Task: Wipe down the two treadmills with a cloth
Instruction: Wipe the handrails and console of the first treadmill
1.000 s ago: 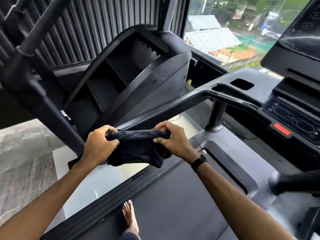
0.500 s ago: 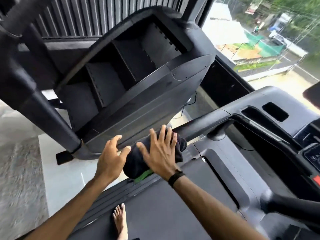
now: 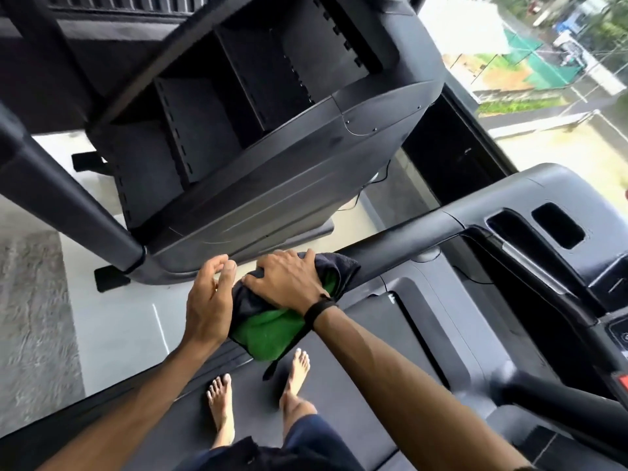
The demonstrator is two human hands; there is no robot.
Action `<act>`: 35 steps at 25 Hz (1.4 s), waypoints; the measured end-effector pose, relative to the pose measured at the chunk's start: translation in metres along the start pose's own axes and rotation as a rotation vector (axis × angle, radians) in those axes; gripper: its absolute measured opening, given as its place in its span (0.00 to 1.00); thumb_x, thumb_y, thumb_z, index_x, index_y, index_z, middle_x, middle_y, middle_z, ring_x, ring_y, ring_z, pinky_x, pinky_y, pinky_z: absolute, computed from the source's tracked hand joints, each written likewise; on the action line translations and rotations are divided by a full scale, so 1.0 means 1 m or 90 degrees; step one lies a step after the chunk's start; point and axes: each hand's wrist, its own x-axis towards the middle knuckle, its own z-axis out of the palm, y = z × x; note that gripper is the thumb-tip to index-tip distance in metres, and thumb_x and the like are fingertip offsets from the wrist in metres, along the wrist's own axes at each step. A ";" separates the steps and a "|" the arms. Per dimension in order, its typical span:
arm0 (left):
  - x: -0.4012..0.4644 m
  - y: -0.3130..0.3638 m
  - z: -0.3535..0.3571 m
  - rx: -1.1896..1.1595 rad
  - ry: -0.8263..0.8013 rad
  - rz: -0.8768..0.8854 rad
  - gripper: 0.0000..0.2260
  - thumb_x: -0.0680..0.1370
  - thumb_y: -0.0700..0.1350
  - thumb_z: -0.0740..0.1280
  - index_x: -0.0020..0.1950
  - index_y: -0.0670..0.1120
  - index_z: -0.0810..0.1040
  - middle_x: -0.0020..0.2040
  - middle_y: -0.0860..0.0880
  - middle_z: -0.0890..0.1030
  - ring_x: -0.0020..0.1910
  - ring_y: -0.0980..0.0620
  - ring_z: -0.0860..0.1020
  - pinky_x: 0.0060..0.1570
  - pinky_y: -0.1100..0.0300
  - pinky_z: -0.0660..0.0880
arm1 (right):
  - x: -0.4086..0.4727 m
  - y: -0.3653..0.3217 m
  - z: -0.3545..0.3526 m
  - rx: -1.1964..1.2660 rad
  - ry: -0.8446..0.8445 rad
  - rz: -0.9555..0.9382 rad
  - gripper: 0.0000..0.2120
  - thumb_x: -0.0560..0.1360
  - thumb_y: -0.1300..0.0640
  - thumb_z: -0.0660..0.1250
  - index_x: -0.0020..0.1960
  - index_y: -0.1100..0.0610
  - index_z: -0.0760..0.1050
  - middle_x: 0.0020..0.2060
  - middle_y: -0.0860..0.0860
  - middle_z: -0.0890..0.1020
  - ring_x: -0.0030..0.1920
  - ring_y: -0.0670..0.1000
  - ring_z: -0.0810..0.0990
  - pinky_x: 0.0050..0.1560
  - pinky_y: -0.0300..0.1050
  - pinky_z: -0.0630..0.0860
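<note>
A dark cloth with a green underside is draped over the left handrail of the black treadmill I stand on. My right hand lies on top of the cloth, its fingers curved over cloth and rail. My left hand is just left of the cloth's end with relaxed fingers, holding nothing. The treadmill belt runs under the rail, and the console tray with its cup recesses is at the right.
A second black machine with stepped panels stands close on the left, beyond the rail. My bare feet are on the belt. The right handrail crosses the lower right. A window fills the upper right.
Both hands held the cloth bunched in the air; now it lies over the handrail. My left hand has let go, and my right hand has settled onto the cloth.
</note>
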 end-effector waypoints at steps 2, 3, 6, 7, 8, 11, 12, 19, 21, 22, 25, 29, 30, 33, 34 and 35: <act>-0.003 0.004 -0.001 -0.008 0.028 0.005 0.25 0.77 0.60 0.55 0.67 0.48 0.74 0.58 0.54 0.78 0.58 0.53 0.76 0.59 0.59 0.68 | 0.024 0.002 -0.002 0.046 -0.043 -0.031 0.14 0.74 0.44 0.64 0.49 0.53 0.78 0.53 0.55 0.81 0.59 0.59 0.77 0.60 0.61 0.69; -0.004 0.007 -0.002 -0.010 0.044 0.010 0.23 0.77 0.61 0.55 0.65 0.50 0.74 0.55 0.57 0.78 0.56 0.56 0.76 0.59 0.59 0.68 | 0.032 0.001 -0.004 0.065 -0.063 -0.052 0.12 0.75 0.46 0.66 0.50 0.53 0.78 0.53 0.55 0.81 0.58 0.60 0.78 0.58 0.59 0.71; -0.007 0.011 -0.006 -0.014 0.125 0.019 0.23 0.76 0.66 0.53 0.61 0.54 0.74 0.52 0.59 0.77 0.54 0.53 0.77 0.60 0.53 0.71 | 0.032 -0.003 -0.009 0.075 -0.095 -0.188 0.18 0.79 0.38 0.61 0.52 0.50 0.80 0.51 0.55 0.83 0.54 0.60 0.81 0.48 0.53 0.71; -0.008 0.011 -0.007 -0.013 0.156 0.019 0.27 0.74 0.68 0.52 0.62 0.53 0.74 0.54 0.57 0.78 0.56 0.50 0.77 0.60 0.52 0.71 | 0.022 0.000 -0.010 0.059 -0.105 -0.254 0.22 0.78 0.33 0.57 0.53 0.48 0.80 0.50 0.54 0.84 0.52 0.59 0.81 0.47 0.52 0.71; -0.009 0.010 -0.006 -0.009 0.182 0.021 0.30 0.73 0.69 0.52 0.64 0.51 0.74 0.56 0.55 0.78 0.58 0.48 0.77 0.59 0.54 0.71 | 0.012 0.006 -0.009 0.034 -0.100 -0.322 0.26 0.76 0.28 0.55 0.55 0.46 0.79 0.49 0.53 0.84 0.51 0.57 0.82 0.46 0.51 0.71; -0.010 0.011 0.005 0.028 0.211 0.045 0.33 0.74 0.69 0.53 0.68 0.47 0.74 0.62 0.51 0.78 0.60 0.52 0.77 0.60 0.59 0.69 | -0.007 0.030 -0.005 -0.033 -0.018 -0.446 0.32 0.72 0.25 0.57 0.64 0.46 0.76 0.50 0.50 0.83 0.52 0.54 0.82 0.47 0.49 0.73; -0.010 0.014 0.013 0.048 0.208 0.063 0.32 0.75 0.68 0.53 0.68 0.48 0.74 0.62 0.52 0.78 0.59 0.57 0.77 0.61 0.58 0.70 | -0.008 0.038 -0.005 -0.032 -0.003 -0.455 0.32 0.73 0.26 0.58 0.66 0.46 0.75 0.51 0.50 0.83 0.53 0.54 0.82 0.48 0.49 0.73; 0.004 0.049 0.084 0.270 0.108 0.222 0.22 0.81 0.60 0.53 0.60 0.48 0.79 0.60 0.53 0.80 0.58 0.51 0.78 0.62 0.38 0.70 | -0.001 0.145 -0.032 -0.022 0.054 -0.418 0.34 0.73 0.25 0.51 0.67 0.45 0.75 0.52 0.48 0.81 0.53 0.53 0.80 0.52 0.52 0.74; 0.011 0.058 0.106 0.317 0.050 0.212 0.22 0.80 0.61 0.51 0.56 0.51 0.80 0.57 0.56 0.80 0.57 0.53 0.77 0.66 0.36 0.65 | 0.000 0.185 -0.043 -0.021 0.081 -0.372 0.34 0.72 0.25 0.51 0.67 0.45 0.76 0.54 0.47 0.82 0.54 0.52 0.80 0.53 0.51 0.73; 0.015 0.063 0.117 0.335 0.018 0.205 0.22 0.79 0.62 0.50 0.54 0.53 0.79 0.56 0.58 0.79 0.56 0.54 0.77 0.69 0.37 0.62 | 0.000 0.203 -0.049 -0.021 0.094 -0.350 0.34 0.72 0.26 0.52 0.66 0.45 0.77 0.55 0.46 0.82 0.55 0.52 0.80 0.54 0.51 0.73; 0.026 0.076 0.148 0.376 -0.075 0.195 0.27 0.77 0.66 0.46 0.55 0.53 0.79 0.56 0.57 0.79 0.56 0.54 0.76 0.72 0.39 0.57 | 0.001 0.257 -0.065 -0.025 0.133 -0.269 0.31 0.72 0.27 0.54 0.63 0.44 0.79 0.57 0.45 0.83 0.58 0.51 0.80 0.59 0.52 0.72; 0.039 0.086 0.170 0.394 -0.117 0.196 0.33 0.75 0.68 0.44 0.58 0.51 0.79 0.59 0.53 0.80 0.59 0.52 0.76 0.74 0.40 0.53 | 0.006 0.333 -0.094 -0.063 0.148 -0.144 0.29 0.71 0.29 0.54 0.58 0.45 0.81 0.53 0.42 0.83 0.57 0.49 0.79 0.60 0.50 0.67; 0.040 0.087 0.171 0.392 -0.113 0.192 0.33 0.75 0.68 0.44 0.59 0.51 0.79 0.59 0.53 0.80 0.59 0.52 0.76 0.75 0.40 0.53 | 0.009 0.349 -0.103 -0.075 0.147 -0.107 0.29 0.71 0.29 0.54 0.56 0.45 0.81 0.53 0.43 0.84 0.57 0.50 0.79 0.59 0.50 0.66; 0.037 0.087 0.159 0.385 -0.074 0.177 0.33 0.75 0.69 0.44 0.58 0.51 0.79 0.57 0.54 0.80 0.58 0.52 0.76 0.74 0.39 0.54 | 0.034 0.378 -0.126 -0.118 0.044 0.041 0.26 0.73 0.29 0.57 0.50 0.49 0.80 0.54 0.52 0.84 0.56 0.57 0.80 0.55 0.51 0.68; 0.035 0.085 0.153 0.386 -0.061 0.171 0.33 0.75 0.68 0.44 0.58 0.51 0.79 0.56 0.54 0.80 0.58 0.52 0.76 0.74 0.39 0.54 | 0.045 0.377 -0.131 -0.128 -0.015 0.085 0.29 0.72 0.28 0.56 0.52 0.49 0.81 0.56 0.54 0.84 0.57 0.58 0.80 0.55 0.51 0.69; 0.032 0.083 0.148 0.386 -0.049 0.165 0.33 0.75 0.68 0.44 0.59 0.50 0.79 0.57 0.53 0.80 0.59 0.52 0.76 0.74 0.38 0.54 | 0.055 0.373 -0.134 -0.126 -0.069 0.113 0.33 0.70 0.26 0.55 0.56 0.49 0.81 0.59 0.56 0.82 0.59 0.59 0.79 0.55 0.51 0.69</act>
